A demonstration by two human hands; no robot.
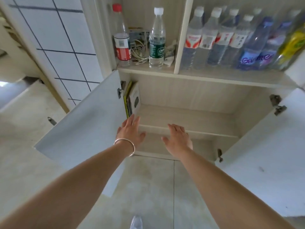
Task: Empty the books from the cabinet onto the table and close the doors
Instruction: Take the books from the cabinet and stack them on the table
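Note:
The low cabinet [186,96] stands with both doors swung wide: the left door [82,123] and the right door [267,146]. A few books [132,99] stand upright against the left inner wall on the upper shelf [184,116]; one has a pale cover, one a yellow-green edge. My left hand [130,131], with a silver bangle on the wrist, is open just below and in front of the books, fingertips near their bottom edge. My right hand [179,138] is open over the shelf's front edge, holding nothing.
Above the cabinet, an open shelf holds water bottles [156,38], a red-capped bottle [121,37], tangled cables [139,48] and a row of several bottles [231,40] at right. A tiled wall [54,38] stands at left. Grey floor tiles [148,187] lie below, with my shoe [136,222].

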